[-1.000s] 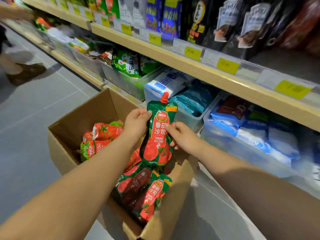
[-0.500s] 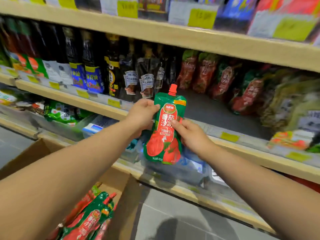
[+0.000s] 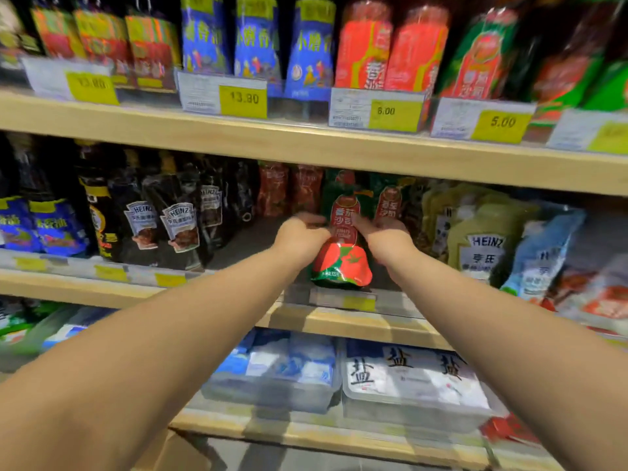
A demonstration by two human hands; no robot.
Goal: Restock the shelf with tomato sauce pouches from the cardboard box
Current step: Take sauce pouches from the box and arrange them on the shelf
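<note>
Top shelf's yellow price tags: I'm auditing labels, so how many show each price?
13.80 tags, the left one blurred: 2
6.00 tag: 1
5.00 tag: 1
Unreadable tag, cut off at the right edge: 1
Total: 5

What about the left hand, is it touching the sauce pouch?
Touching. In the head view the left hand grips the sauce pouch at its left edge.
</note>
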